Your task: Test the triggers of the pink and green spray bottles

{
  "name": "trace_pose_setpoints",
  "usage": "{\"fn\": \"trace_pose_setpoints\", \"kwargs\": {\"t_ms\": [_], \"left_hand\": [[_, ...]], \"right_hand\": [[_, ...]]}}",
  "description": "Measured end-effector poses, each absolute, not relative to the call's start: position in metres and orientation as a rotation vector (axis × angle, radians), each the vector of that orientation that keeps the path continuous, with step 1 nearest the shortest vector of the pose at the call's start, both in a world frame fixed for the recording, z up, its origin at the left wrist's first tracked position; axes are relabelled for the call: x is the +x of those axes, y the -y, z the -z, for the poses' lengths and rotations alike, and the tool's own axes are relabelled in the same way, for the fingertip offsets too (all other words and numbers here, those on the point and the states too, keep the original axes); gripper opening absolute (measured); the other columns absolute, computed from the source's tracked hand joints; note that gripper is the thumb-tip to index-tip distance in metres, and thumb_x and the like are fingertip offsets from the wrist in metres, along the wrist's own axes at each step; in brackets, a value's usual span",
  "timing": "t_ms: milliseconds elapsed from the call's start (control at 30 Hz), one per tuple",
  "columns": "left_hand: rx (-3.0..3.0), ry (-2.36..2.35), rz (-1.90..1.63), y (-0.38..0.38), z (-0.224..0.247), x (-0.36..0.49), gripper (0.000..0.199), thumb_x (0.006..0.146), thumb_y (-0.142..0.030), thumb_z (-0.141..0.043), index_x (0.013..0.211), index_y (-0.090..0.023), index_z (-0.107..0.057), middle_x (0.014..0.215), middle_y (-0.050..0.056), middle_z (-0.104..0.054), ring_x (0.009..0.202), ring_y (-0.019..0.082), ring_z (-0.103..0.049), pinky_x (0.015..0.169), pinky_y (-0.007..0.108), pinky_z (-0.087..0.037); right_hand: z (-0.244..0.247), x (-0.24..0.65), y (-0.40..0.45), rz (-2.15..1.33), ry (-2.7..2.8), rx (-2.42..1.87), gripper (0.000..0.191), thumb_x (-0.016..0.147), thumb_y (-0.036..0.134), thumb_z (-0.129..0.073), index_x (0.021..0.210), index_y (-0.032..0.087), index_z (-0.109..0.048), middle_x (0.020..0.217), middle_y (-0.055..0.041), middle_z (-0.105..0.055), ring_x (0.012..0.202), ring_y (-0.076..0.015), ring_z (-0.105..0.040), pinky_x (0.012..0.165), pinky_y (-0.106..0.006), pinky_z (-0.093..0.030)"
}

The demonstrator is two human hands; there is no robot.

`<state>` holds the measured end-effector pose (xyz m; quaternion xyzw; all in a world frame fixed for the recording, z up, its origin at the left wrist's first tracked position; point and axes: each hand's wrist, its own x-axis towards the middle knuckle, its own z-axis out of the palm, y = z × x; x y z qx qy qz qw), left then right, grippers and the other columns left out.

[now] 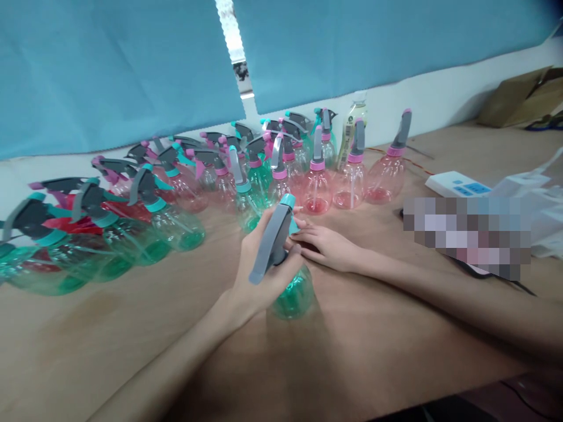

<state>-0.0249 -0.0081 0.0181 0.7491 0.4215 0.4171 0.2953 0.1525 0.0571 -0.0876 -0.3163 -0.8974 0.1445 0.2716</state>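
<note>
**Green bottle between the hands, nozzle toward 1 o'clock**

Table (373,351): other spray bottles (317,190) spread from 10 to 1 o'clock of the held one. Green spray bottle (294,296) stands at table centre in front of the wearer; long axis near vertical, any slight tilt hard to judge. Left hand (270,284) is nearer, wrapped round the neck, thumb on the near side; body lies at 4 o'clock from its palm. Right hand (328,246) has the bottle at 8 o'clock; fingers close together, reaching to the trigger (292,224); contact or pinch, cannot tell. Grey sprayer head (277,231) runs 7 to 1 o'clock, ending in cyan nozzle (288,200).
</note>
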Motion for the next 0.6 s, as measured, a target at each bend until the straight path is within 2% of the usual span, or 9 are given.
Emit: {"fn": "trace_pose_setpoints", "kwargs": {"t_ms": [167,233,367,467,600], "left_hand": [[1.992,-1.070,-1.150,0.0071,-0.0157,-0.0248,0.032,0.071,-0.013,-0.054,0.101,-0.023,-0.050,0.066,-0.006,-0.051,0.051,0.012,-0.047,0.053,0.026,-0.044],[1.985,-1.070,-1.152,0.0074,-0.0155,-0.0248,0.035,0.070,-0.011,-0.054,0.102,-0.024,-0.050,0.065,-0.007,-0.049,0.050,0.012,-0.045,0.054,0.026,-0.043],[1.994,-1.059,-1.193,0.0080,-0.0159,-0.0246,0.027,0.069,-0.010,-0.054,0.091,-0.024,-0.049,0.063,-0.008,-0.042,0.051,0.011,-0.041,0.053,0.026,-0.039],[2.015,-1.039,-1.207,0.0078,-0.0168,-0.0244,0.026,0.068,-0.010,-0.054,0.089,-0.024,-0.049,0.066,-0.007,-0.046,0.051,0.011,-0.041,0.053,0.027,-0.038],[2.025,-1.079,-1.173,0.0080,-0.0182,-0.0243,0.026,0.066,-0.012,-0.053,0.090,-0.024,-0.050,0.066,-0.006,-0.051,0.051,0.012,-0.045,0.054,0.028,-0.041]], "right_hand": [[0.0885,0.1528,-0.0571,-0.359,2.415,-0.846,0.031,0.098,0.030,-0.047,0.120,0.015,-0.062,0.124,-0.0164,-0.065,0.119,-0.0286,-0.059,0.098,-0.048,-0.050],[0.0884,0.1526,-0.0571,-0.374,2.408,-0.845,0.031,0.098,0.030,-0.047,0.122,0.015,-0.061,0.127,-0.0164,-0.064,0.122,-0.0283,-0.058,0.101,-0.048,-0.048],[0.0884,0.1520,-0.0577,-0.402,2.393,-0.826,0.030,0.098,0.031,-0.049,0.122,0.018,-0.062,0.129,-0.0138,-0.064,0.129,-0.0273,-0.052,0.108,-0.049,-0.043],[0.0888,0.1519,-0.0581,-0.413,2.394,-0.821,0.029,0.098,0.031,-0.049,0.121,0.021,-0.063,0.130,-0.0121,-0.063,0.130,-0.0267,-0.052,0.108,-0.049,-0.042],[0.0883,0.1522,-0.0570,-0.402,2.394,-0.840,0.030,0.098,0.030,-0.049,0.122,0.018,-0.063,0.131,-0.0143,-0.062,0.129,-0.0270,-0.053,0.108,-0.049,-0.043]]}}
